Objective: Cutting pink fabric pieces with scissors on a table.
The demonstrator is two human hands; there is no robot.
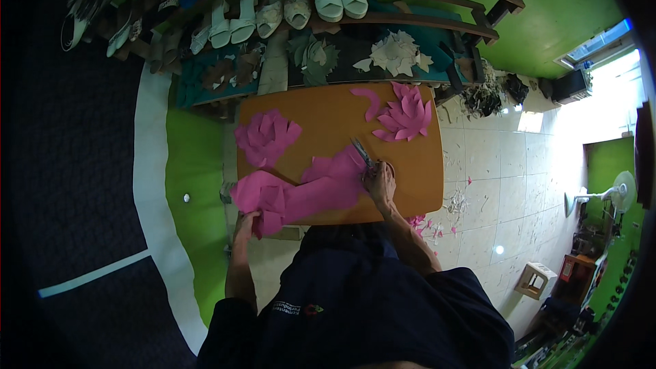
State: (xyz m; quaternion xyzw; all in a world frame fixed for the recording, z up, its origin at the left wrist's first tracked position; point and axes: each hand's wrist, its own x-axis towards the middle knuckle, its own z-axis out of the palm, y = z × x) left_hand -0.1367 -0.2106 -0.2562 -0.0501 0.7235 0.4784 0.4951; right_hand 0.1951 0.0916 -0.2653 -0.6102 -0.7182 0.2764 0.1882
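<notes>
A long, creased sheet of pink material (318, 198) stretches across the near part of the table, its left end bunched up and overhanging the edge. My left hand (247, 221) grips that bunched end with fingers closed. In my right hand (380, 183) is a pair of scissors (362, 153), the blades pointing away from me beside the sheet's right end. Pink cut petal-like pieces lie in a pile (267, 138) at the table's far left. Another pile of pointed pink pieces (406, 115) rests at the far right, with a curved pink strip (367, 101) beside it.
The brown table (328, 106) has rounded corners. Beyond it stands a shelf (417, 19) with sandals (328, 1), and piles of green (312, 58) and cream cut pieces (398, 53). Scraps (459, 199) litter the tiled floor at right, where a white stool (535, 280) and a fan (622, 191) stand.
</notes>
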